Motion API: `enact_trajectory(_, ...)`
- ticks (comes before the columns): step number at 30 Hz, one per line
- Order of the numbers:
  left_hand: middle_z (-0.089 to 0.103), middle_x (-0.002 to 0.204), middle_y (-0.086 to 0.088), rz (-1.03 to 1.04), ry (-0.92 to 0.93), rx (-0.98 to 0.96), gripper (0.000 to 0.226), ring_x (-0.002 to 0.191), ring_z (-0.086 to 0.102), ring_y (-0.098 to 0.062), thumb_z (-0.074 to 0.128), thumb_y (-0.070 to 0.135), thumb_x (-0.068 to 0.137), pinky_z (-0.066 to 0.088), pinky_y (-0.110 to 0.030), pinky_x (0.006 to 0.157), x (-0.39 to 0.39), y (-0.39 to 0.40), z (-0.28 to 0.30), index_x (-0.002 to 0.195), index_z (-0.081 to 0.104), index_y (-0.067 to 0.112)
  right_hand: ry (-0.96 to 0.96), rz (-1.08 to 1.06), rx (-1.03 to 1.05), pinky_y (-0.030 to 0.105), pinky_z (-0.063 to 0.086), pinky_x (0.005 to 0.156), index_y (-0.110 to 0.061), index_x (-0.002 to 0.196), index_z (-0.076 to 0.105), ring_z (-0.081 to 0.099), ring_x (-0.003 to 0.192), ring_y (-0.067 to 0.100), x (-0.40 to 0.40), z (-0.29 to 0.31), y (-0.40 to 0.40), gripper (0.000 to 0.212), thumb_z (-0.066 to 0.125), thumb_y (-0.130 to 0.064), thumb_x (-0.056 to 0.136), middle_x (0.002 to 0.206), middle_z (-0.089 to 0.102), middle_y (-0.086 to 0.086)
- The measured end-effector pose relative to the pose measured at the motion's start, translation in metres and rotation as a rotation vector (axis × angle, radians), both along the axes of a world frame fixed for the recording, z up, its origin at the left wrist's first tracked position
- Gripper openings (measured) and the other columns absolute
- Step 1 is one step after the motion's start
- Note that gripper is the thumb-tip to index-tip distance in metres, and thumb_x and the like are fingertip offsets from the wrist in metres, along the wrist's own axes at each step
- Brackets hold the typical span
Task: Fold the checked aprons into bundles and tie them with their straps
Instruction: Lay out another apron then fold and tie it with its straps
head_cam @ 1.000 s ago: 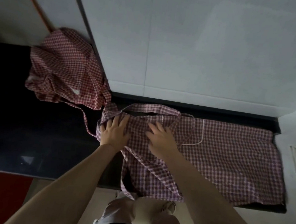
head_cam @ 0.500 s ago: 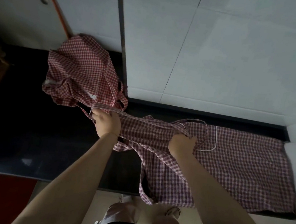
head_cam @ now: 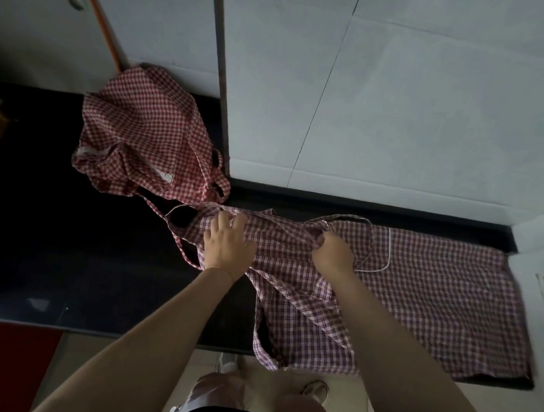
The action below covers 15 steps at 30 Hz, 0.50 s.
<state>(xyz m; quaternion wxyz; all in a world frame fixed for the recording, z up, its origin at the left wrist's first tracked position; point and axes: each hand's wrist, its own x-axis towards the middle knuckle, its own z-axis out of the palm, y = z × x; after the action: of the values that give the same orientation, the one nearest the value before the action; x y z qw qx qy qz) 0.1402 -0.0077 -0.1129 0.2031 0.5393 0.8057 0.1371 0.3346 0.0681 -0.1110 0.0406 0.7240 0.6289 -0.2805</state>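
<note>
Your left hand (head_cam: pixel 227 246) lay flat with spread fingers on the bib end of the checked apron (head_cam: pixel 421 296); your right hand (head_cam: pixel 332 253) pinched a bunched fold of it; the apron stretched rightward from your hands across the dark table (head_cam: pixel 60 252); a crumpled second checked apron (head_cam: pixel 144 140) sat beyond your left hand.
</note>
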Motion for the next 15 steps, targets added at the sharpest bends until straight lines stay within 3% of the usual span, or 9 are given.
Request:
enact_trajectory(2,0.041,0.134,-0.009,0.03,-0.02,0.087,0.045,0.123,0.039,-0.027,0.059,0.022,0.085,0.034,-0.045,0.105,0.003,0.003,0.005,0.129,0.049,0.017,0.141,-0.053,0.043,0.038,0.053,0.08,-0.011,0.096,0.062,0.062,0.081,0.023,-0.003,0.007,-0.002,0.014,0.054,-0.022,0.096,0.086,0.063,0.004)
enact_trajectory(3,0.044,0.131,-0.008,0.034,-0.034,0.146,0.039,0.12,0.041,-0.027,0.058,0.022,0.086,0.035,-0.045,0.103,0.004,0.005,0.008,0.124,0.052,0.016,0.272,-0.1,0.054,0.033,0.051,0.071,-0.011,0.095,0.063,0.062,0.077,0.021,-0.006,0.014,-0.004,0.013,0.054,-0.021,0.094,0.085,0.064,0.005)
enact_trajectory(5,0.051,0.123,-0.006,0.03,-0.052,0.298,0.027,0.116,0.045,-0.025,0.054,0.023,0.089,0.036,-0.044,0.1,0.012,0.011,0.016,0.114,0.056,0.013,0.542,-0.145,0.007,0.03,0.051,0.069,-0.019,0.102,0.064,0.064,0.079,0.014,-0.007,0.034,-0.008,0.012,0.061,-0.022,0.091,0.094,0.067,0.002)
enact_trajectory(8,0.06,0.111,0.001,-0.085,-0.14,0.415,0.023,0.113,0.05,-0.019,0.047,0.029,0.093,0.031,-0.043,0.108,0.027,0.025,0.038,0.105,0.062,0.017,0.651,0.186,-0.532,0.033,0.055,0.077,-0.032,0.111,0.062,0.065,0.09,0.016,-0.01,0.062,-0.018,0.021,0.068,-0.035,0.091,0.109,0.068,0.007)
enact_trajectory(9,0.063,0.11,0.004,-0.198,-0.173,0.319,0.024,0.112,0.052,-0.016,0.045,0.032,0.095,0.025,-0.044,0.114,0.031,0.03,0.046,0.106,0.063,0.02,0.585,0.277,-0.755,0.035,0.055,0.083,-0.027,0.121,0.061,0.064,0.101,0.02,-0.011,0.066,-0.022,0.032,0.068,-0.036,0.092,0.12,0.065,0.01)
enact_trajectory(11,0.066,0.112,0.005,-0.46,-0.131,-0.108,0.029,0.11,0.057,-0.014,0.04,0.037,0.098,0.017,-0.046,0.118,0.033,0.038,0.056,0.112,0.063,0.026,0.476,0.26,-1.018,0.039,0.055,0.094,-0.009,0.141,0.048,0.054,0.126,0.031,-0.01,0.068,-0.026,0.06,0.071,-0.032,0.091,0.144,0.049,0.014)
enact_trajectory(13,0.068,0.11,-0.002,-0.534,0.024,-0.593,0.034,0.106,0.063,-0.021,0.042,0.036,0.099,0.039,-0.043,0.107,0.029,0.034,0.063,0.121,0.062,0.02,0.448,0.19,-0.958,0.039,0.058,0.089,0.001,0.139,0.049,0.061,0.118,0.034,-0.004,0.067,-0.029,0.053,0.067,-0.022,0.094,0.138,0.053,0.017)
enact_trajectory(15,0.066,0.108,-0.006,-0.452,0.166,-0.868,0.038,0.102,0.066,-0.025,0.046,0.027,0.1,0.052,-0.039,0.095,0.014,0.023,0.066,0.132,0.057,0.011,0.448,0.081,-0.716,0.036,0.06,0.081,0.004,0.127,0.058,0.069,0.1,0.03,0.003,0.057,-0.023,0.035,0.06,-0.015,0.097,0.117,0.065,0.016)
